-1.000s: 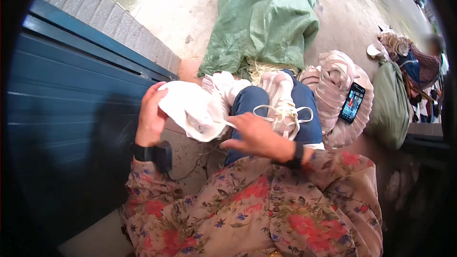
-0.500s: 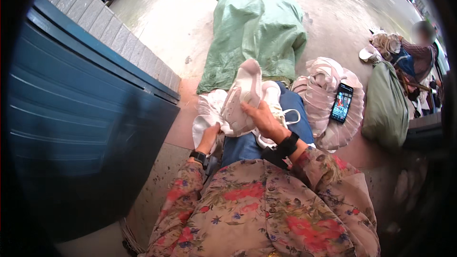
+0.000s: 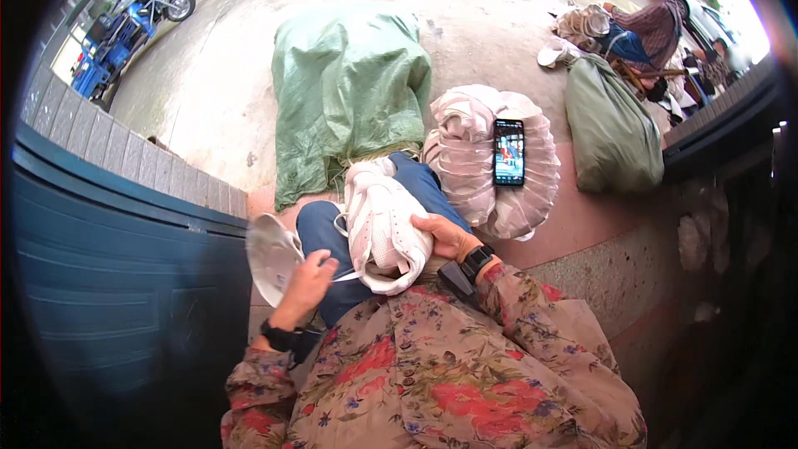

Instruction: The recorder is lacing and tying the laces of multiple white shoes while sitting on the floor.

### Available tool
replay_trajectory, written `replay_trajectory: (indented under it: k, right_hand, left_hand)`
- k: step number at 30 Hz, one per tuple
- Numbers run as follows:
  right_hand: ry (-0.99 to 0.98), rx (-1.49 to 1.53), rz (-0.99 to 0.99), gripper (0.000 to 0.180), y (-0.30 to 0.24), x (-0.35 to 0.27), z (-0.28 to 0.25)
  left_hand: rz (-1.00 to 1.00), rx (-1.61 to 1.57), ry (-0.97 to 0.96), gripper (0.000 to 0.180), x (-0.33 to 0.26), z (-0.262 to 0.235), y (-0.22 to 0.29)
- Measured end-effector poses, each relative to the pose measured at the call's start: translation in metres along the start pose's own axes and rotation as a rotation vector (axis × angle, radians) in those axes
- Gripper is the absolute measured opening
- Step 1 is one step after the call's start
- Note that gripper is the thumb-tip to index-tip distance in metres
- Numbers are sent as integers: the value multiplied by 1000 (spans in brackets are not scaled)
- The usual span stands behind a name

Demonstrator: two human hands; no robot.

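Concrete pavement fills the upper frame, with a green sack (image 3: 349, 91) at upper centre. Below it, at centre frame, the right hand (image 3: 442, 237) grips a white sneaker (image 3: 381, 229) resting on the lap, while the left hand (image 3: 306, 278) closes around a white insole (image 3: 270, 254) at lower left. The insole seems about to go in, which calls for lining it up with the shoe's opening.

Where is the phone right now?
In the head view, the phone lies screen-up on a stack of pale pink fabric pieces, right of centre, between the green sack and the darker green bag, beyond the right hand.
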State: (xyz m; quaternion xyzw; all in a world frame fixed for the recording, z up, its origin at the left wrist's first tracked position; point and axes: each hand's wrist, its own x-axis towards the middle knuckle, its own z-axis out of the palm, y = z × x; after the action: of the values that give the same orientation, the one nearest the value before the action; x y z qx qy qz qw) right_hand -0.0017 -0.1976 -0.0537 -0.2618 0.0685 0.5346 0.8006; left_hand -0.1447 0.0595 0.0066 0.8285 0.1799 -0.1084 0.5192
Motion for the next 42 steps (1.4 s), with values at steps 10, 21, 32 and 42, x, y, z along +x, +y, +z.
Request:
replay_trajectory:
  k: [10,21,32,42]
  right_hand:
    - [763,-1811,-1134,42,7,-25,41]
    - [560,-1647,-613,34,35,-20,46]
    - [482,-1548,-570,32,34,2,24]
    - [458,-1624,-547,30,34,2,22]
  left_hand:
    - [108,536,112,40,20,62,50]
    - [213,590,226,32,23,70,21]
    - [215,585,210,30,34,72,9]
    - [103,547,93,25,35,70,22]
